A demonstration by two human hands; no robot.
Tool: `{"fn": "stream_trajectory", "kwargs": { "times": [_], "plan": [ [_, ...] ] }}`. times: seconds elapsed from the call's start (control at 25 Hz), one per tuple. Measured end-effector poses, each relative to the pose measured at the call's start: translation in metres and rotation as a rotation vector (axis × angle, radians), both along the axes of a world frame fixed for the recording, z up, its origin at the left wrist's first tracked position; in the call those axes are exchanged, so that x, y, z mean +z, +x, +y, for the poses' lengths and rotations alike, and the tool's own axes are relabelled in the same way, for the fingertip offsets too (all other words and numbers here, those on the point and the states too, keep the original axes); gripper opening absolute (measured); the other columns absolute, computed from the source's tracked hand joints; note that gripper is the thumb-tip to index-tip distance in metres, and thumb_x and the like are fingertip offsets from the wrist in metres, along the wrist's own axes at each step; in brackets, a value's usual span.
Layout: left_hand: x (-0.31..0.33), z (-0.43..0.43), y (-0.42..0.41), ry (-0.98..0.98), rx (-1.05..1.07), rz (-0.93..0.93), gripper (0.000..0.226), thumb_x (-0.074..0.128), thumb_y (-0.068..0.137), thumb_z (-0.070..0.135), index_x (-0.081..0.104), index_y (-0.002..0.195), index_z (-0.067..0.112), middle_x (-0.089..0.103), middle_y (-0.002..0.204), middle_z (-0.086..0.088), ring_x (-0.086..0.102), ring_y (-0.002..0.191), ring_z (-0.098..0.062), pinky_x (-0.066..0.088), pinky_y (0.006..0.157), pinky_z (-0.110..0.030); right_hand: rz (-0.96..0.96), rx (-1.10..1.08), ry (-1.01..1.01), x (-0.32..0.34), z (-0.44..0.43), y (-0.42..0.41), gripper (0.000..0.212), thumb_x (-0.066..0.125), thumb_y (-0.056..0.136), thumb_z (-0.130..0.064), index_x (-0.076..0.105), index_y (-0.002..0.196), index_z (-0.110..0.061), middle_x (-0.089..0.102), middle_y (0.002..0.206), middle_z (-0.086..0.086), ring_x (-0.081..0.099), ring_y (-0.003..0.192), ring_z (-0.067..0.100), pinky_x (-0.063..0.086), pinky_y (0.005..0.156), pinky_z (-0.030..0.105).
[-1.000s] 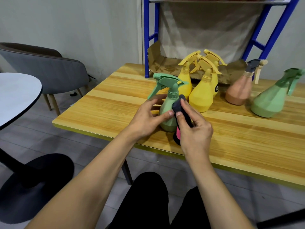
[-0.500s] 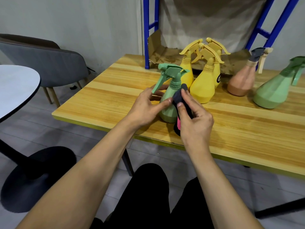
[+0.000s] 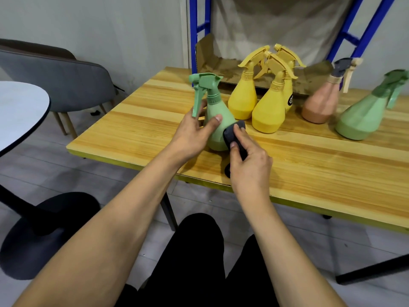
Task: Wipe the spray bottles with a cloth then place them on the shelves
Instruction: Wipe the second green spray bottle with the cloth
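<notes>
A light green spray bottle (image 3: 218,116) stands upright near the front edge of the wooden table (image 3: 137,131). My left hand (image 3: 192,135) grips its body from the left, thumb across the front. My right hand (image 3: 249,165) presses a dark cloth (image 3: 233,135) against the bottle's lower right side. Behind stand three yellow spray bottles (image 3: 269,111), a peach one (image 3: 322,103) and a second green one (image 3: 363,116). The blue shelf frame (image 3: 193,29) rises at the table's back.
Crumpled brown cardboard (image 3: 212,63) lies on the lowest shelf level behind the bottles. A grey chair (image 3: 62,78) and a round white table (image 3: 20,107) with a black base stand to the left. My dark-trousered knees are below the table edge.
The green bottle has been turned so its trigger points left-down, and the cloth has slid from the neck down to the lower body. The view shifted slightly downward.
</notes>
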State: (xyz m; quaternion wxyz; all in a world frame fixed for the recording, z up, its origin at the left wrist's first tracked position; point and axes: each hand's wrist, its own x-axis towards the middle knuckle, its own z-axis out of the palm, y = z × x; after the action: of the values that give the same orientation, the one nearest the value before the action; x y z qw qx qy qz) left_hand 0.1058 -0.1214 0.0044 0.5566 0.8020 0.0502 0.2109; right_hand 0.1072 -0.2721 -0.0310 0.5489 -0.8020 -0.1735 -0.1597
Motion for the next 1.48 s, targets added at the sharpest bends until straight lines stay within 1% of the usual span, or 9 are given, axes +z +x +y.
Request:
{"fn": "stream_trajectory", "kwargs": {
  "times": [0.28, 0.44, 0.52, 0.64, 0.8, 0.92, 1.12, 1.4, 1.48],
  "plan": [
    [0.012, -0.004, -0.002, -0.187, 0.067, -0.062, 0.049, 0.063, 0.103, 0.025, 0.047, 0.149, 0.017, 0.061, 0.138, -0.009, 0.065, 0.124, -0.021, 0.057, 0.101, -0.052, 0.177, 0.007, 0.176, 0.005, 0.011, 0.012, 0.036, 0.050, 0.104, -0.012, 0.060, 0.138, -0.011, 0.069, 0.129, 0.008, 0.063, 0.121, 0.024, 0.047, 0.106, 0.038],
    [0.013, -0.004, -0.008, -0.186, 0.052, -0.058, 0.048, 0.061, 0.104, 0.026, 0.047, 0.149, 0.017, 0.062, 0.137, -0.011, 0.066, 0.120, -0.019, 0.058, 0.099, -0.052, 0.685, 0.137, 0.937, 0.018, 0.020, 0.020, 0.025, 0.042, 0.102, 0.001, 0.065, 0.095, -0.006, 0.074, 0.091, 0.014, 0.069, 0.088, 0.030, 0.060, 0.084, 0.039],
    [0.014, -0.003, -0.010, -0.123, 0.044, -0.051, 0.050, 0.061, 0.104, 0.027, 0.045, 0.151, 0.018, 0.062, 0.138, -0.009, 0.067, 0.120, -0.020, 0.058, 0.100, -0.051, 0.810, 0.140, 1.075, 0.017, 0.019, 0.021, 0.020, 0.045, 0.099, 0.003, 0.062, 0.090, -0.003, 0.074, 0.081, 0.016, 0.072, 0.077, 0.031, 0.063, 0.074, 0.043],
    [0.017, -0.003, -0.010, -0.014, 0.048, -0.038, 0.059, 0.063, 0.103, 0.031, 0.039, 0.156, 0.019, 0.059, 0.142, -0.009, 0.061, 0.129, -0.025, 0.052, 0.108, -0.049, 0.655, 0.135, 0.866, 0.014, 0.018, 0.018, 0.024, 0.046, 0.101, -0.001, 0.068, 0.094, -0.009, 0.076, 0.081, 0.007, 0.073, 0.080, 0.025, 0.061, 0.074, 0.035],
    [0.020, -0.006, -0.010, 0.052, 0.078, -0.038, 0.058, 0.065, 0.101, 0.034, 0.045, 0.153, 0.018, 0.063, 0.138, -0.003, 0.061, 0.126, -0.017, 0.054, 0.104, -0.034, 0.298, 0.027, 0.403, 0.006, 0.019, 0.002, 0.032, 0.052, 0.103, -0.011, 0.066, 0.131, -0.015, 0.071, 0.124, -0.001, 0.064, 0.113, 0.011, 0.050, 0.102, 0.026],
    [0.017, -0.006, -0.015, 0.081, 0.071, -0.025, 0.052, 0.066, 0.101, 0.033, 0.050, 0.147, 0.016, 0.065, 0.134, -0.002, 0.061, 0.125, -0.015, 0.054, 0.103, -0.037, 0.114, 0.033, 0.232, 0.010, 0.018, -0.004, 0.044, 0.051, 0.103, -0.012, 0.053, 0.147, -0.020, 0.056, 0.146, -0.005, 0.050, 0.132, 0.003, 0.036, 0.110, 0.011],
    [0.004, -0.005, -0.024, 0.159, -0.015, -0.010, 0.049, 0.063, 0.103, 0.026, 0.051, 0.148, 0.015, 0.066, 0.138, -0.005, 0.061, 0.129, -0.022, 0.051, 0.107, -0.046, 0.002, 0.192, 0.168, 0.026, 0.016, 0.016, 0.040, 0.046, 0.105, -0.008, 0.056, 0.143, -0.015, 0.060, 0.142, 0.000, 0.054, 0.132, 0.011, 0.042, 0.114, 0.033],
    [0.004, -0.007, -0.026, 0.234, -0.048, 0.034, 0.050, 0.063, 0.102, 0.030, 0.052, 0.148, 0.015, 0.067, 0.134, -0.004, 0.061, 0.127, -0.016, 0.052, 0.106, -0.040, 0.073, 0.209, 0.188, 0.015, 0.004, 0.031, 0.036, 0.044, 0.105, -0.008, 0.059, 0.138, -0.011, 0.066, 0.133, 0.001, 0.060, 0.124, 0.013, 0.046, 0.109, 0.039],
    [0.004, -0.007, -0.026, 0.269, -0.029, 0.022, 0.048, 0.065, 0.102, 0.031, 0.054, 0.146, 0.014, 0.069, 0.131, -0.004, 0.063, 0.124, -0.016, 0.053, 0.103, -0.040, 0.032, 0.220, 0.228, 0.019, 0.008, 0.028, 0.038, 0.046, 0.104, -0.011, 0.059, 0.140, -0.016, 0.065, 0.136, -0.003, 0.058, 0.127, 0.008, 0.045, 0.111, 0.033]
  ]
}}
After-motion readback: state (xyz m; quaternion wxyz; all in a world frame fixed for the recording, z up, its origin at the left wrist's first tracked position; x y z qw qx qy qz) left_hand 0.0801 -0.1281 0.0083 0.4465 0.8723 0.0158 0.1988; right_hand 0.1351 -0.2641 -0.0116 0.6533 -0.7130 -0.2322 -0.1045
